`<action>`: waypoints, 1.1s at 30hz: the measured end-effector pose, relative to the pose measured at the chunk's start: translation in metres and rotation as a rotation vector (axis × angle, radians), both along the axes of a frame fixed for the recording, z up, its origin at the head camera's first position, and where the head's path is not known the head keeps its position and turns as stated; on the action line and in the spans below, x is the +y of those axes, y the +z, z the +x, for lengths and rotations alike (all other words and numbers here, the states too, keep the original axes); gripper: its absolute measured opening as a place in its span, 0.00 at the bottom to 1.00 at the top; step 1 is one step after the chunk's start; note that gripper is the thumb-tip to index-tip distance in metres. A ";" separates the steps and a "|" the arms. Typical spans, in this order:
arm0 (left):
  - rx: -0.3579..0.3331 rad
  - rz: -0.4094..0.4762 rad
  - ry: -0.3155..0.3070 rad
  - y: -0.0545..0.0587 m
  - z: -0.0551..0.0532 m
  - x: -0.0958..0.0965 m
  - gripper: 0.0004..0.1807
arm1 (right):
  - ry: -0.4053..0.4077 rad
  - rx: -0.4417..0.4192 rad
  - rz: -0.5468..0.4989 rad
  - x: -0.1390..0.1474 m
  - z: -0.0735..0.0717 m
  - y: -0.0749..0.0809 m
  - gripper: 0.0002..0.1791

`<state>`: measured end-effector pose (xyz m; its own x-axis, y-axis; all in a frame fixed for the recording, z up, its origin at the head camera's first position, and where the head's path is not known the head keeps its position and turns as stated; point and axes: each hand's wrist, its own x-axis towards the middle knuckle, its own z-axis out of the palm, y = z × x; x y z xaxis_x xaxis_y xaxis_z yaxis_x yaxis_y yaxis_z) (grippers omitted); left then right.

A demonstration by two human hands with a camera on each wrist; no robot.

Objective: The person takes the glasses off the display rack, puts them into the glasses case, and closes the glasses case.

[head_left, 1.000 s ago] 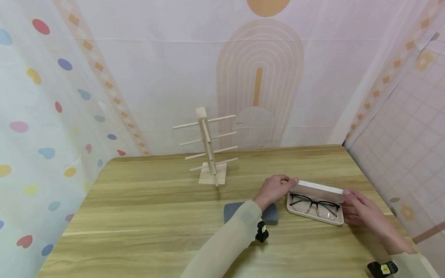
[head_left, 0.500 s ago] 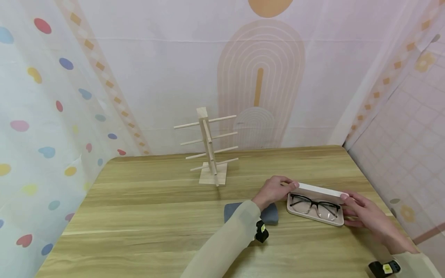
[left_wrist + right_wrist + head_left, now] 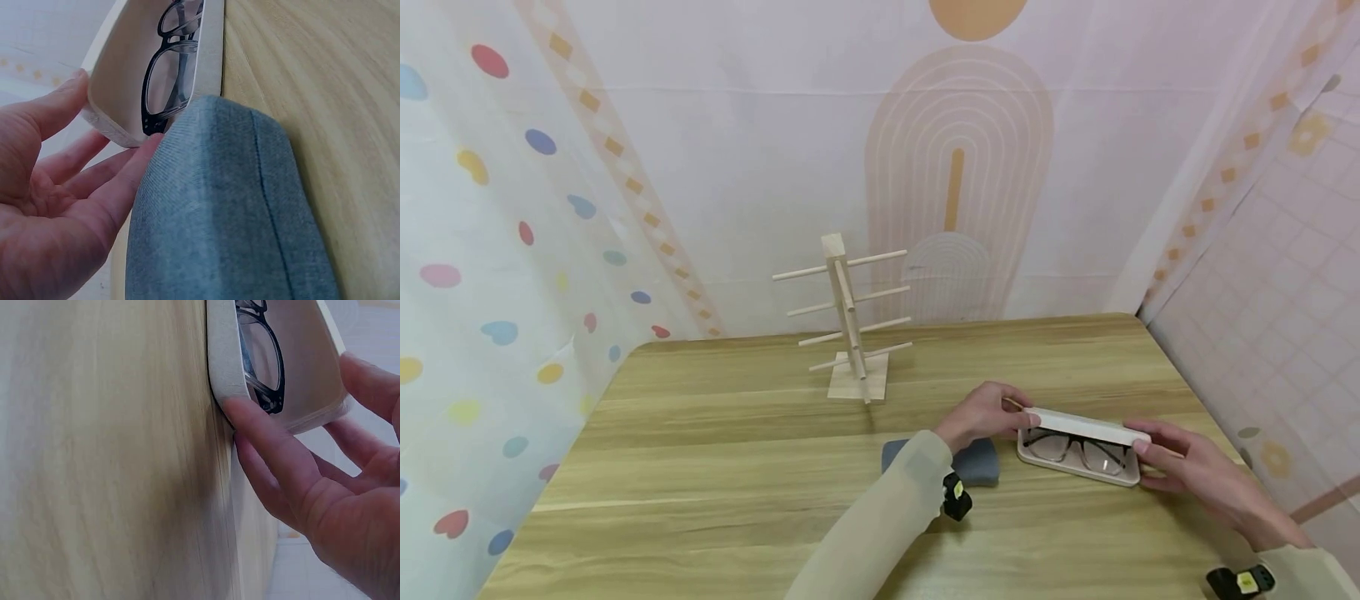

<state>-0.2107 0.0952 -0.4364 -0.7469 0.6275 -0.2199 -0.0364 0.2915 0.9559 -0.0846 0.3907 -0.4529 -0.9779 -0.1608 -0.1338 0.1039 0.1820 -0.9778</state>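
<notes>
A cream glasses case (image 3: pixel 1086 426) lies partly open on the table, its lid tilted over the base. Inside are black-rimmed glasses with clear lower frames (image 3: pixel 1081 442), their upper part hidden by the lid. My left hand (image 3: pixel 987 412) grips the left end of the lid, thumb on its front edge and fingers around the side. At the opposite end my right hand (image 3: pixel 1197 473) holds the case, with the thumb on the lid edge. In the right wrist view, a fingertip (image 3: pixel 236 407) touches the corner of the base.
A blue-grey fabric case (image 3: pixel 979 463) lies beneath the left forearm, partly covered by the sleeve. Farther back stands a wooden rack (image 3: pixel 842 300) with several rods sticking out. Patterned curtains (image 3: pixel 760 167) hang behind the wooden table (image 3: pixel 715 467).
The lid has swung down and forward over the glasses, hiding more of them. Both hands have moved down with it and keep hold of its ends.
</notes>
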 end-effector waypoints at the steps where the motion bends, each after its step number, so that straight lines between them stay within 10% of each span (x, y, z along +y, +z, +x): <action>1: -0.005 0.000 -0.001 0.000 0.000 -0.001 0.17 | 0.011 -0.003 0.000 0.001 0.000 0.000 0.21; 13: 0.092 -0.101 0.013 -0.002 0.000 -0.004 0.18 | 0.053 0.024 0.001 0.004 0.002 -0.002 0.22; 33: 0.240 -0.202 0.018 -0.006 0.004 0.001 0.21 | -0.022 0.062 0.373 -0.005 0.005 0.002 0.30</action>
<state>-0.2069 0.0964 -0.4428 -0.8032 0.5753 -0.1544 0.1766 0.4774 0.8608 -0.0796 0.3855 -0.4510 -0.9886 -0.0907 -0.1198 0.0547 0.5248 -0.8494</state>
